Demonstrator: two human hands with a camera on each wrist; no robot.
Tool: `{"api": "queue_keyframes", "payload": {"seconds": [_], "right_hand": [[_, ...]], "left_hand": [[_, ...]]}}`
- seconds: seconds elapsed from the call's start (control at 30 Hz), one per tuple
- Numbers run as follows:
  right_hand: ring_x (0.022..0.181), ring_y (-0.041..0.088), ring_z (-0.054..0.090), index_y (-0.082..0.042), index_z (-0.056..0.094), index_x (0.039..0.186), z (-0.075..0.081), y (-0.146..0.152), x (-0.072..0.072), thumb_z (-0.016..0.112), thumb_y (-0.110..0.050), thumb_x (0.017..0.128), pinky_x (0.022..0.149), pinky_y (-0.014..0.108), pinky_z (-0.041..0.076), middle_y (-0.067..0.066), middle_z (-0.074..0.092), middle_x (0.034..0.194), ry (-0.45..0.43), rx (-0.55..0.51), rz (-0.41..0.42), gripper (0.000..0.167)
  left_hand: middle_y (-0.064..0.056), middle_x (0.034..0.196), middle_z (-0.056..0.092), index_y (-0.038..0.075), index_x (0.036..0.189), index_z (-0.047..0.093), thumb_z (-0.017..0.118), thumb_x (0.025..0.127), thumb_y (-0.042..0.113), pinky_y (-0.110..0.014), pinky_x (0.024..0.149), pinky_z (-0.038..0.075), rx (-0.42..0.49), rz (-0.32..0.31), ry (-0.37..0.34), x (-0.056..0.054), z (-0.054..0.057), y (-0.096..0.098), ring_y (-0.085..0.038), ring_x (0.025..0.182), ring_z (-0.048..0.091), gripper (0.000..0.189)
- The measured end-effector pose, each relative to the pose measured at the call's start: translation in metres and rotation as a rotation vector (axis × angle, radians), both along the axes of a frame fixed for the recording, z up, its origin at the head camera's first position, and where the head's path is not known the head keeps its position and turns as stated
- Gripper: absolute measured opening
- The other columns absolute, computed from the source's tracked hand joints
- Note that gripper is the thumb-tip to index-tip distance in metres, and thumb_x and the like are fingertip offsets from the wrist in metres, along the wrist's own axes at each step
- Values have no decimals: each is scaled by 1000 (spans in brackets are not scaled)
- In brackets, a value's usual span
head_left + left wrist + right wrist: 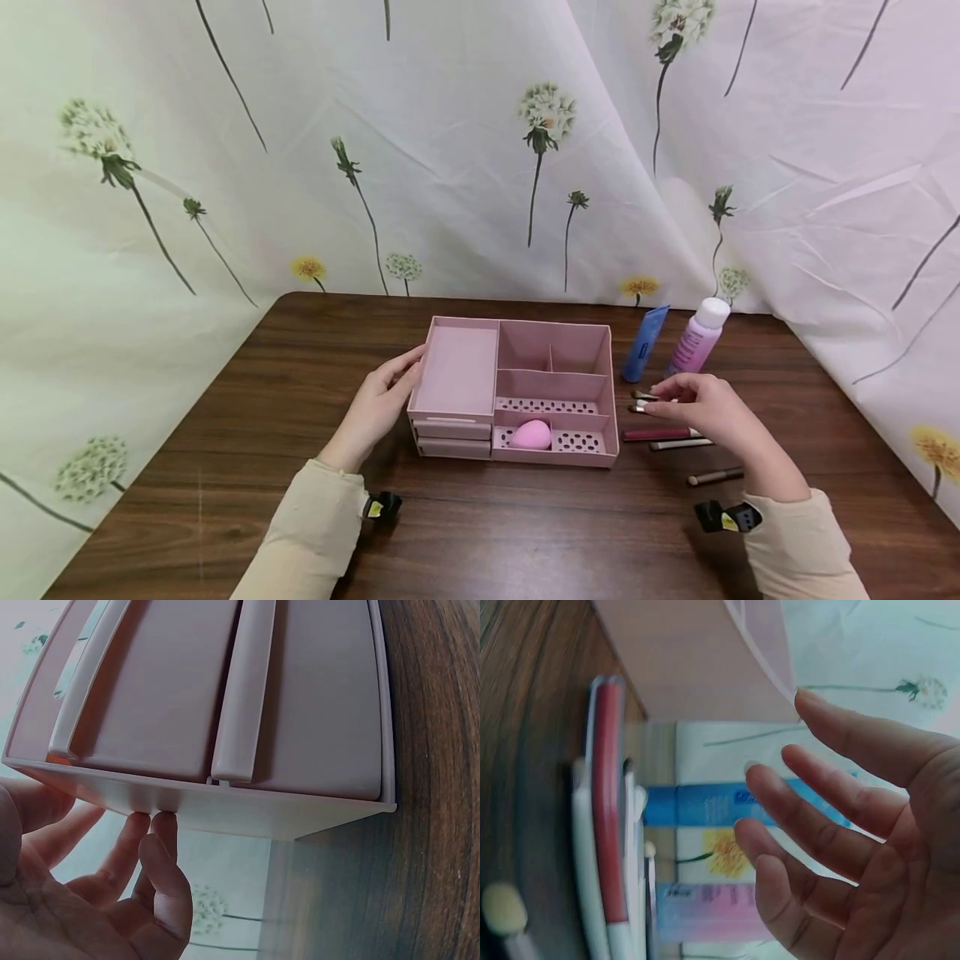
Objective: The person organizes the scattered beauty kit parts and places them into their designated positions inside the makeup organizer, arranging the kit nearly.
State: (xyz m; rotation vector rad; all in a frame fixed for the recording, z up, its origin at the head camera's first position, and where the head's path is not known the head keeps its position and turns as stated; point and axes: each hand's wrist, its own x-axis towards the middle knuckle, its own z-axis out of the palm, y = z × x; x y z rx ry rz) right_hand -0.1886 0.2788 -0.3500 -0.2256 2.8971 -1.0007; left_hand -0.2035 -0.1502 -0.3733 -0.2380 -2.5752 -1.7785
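Note:
A pink desk organizer (457,367) stands on the table, with a pink egg-shaped makeup sponge (532,435) in a front compartment. My left hand (375,408) touches the organizer's left side; fingertips (165,823) meet its wall in the left wrist view. To the organizer's right, my right hand (701,408) is over small makeup brushes (643,395). The right wrist view shows that hand's fingers (810,814) spread and loosely bent, with nothing between them. Nearer me lie a red lip gloss tube (658,434), a pale stick (681,444) and a brown-handled brush (715,477).
Behind my right hand stand a blue squeeze tube (645,346) and a pink bottle with a white cap (697,337). Two drawers (453,448) face front on the organizer's left half. A floral cloth (450,167) hangs behind the wooden table (465,533).

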Motion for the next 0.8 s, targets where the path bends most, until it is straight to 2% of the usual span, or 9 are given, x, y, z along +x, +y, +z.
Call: {"api": "queue_keyframes", "payload": {"seconds": [0.27, 0.53, 0.8], "right_hand": [[80, 17, 56, -6, 74, 99, -12, 15, -8, 76, -40, 86, 67, 32, 46, 6, 70, 91, -63, 85, -15, 36], [79, 17, 55, -4, 73, 94, -24, 28, -15, 78, -22, 82, 69, 33, 44, 4, 70, 86, -115, 119, -15, 23], [81, 16, 58, -3, 72, 90, -36, 34, -19, 78, -9, 78, 72, 34, 47, 5, 71, 86, -129, 121, 20, 16]], "left_hand": [[-15, 153, 44, 9, 147, 47, 48, 106, 27, -51, 114, 31, 5, 2, 0, 0, 0, 0, -31, 142, 38, 45], [-15, 152, 45, 10, 147, 48, 48, 106, 26, -49, 111, 35, 6, 5, 9, 1, 0, -1, -30, 138, 43, 45], [-16, 152, 46, 9, 147, 48, 48, 106, 25, -48, 109, 37, -2, 3, 14, 0, 0, 0, -30, 136, 45, 44]]}}
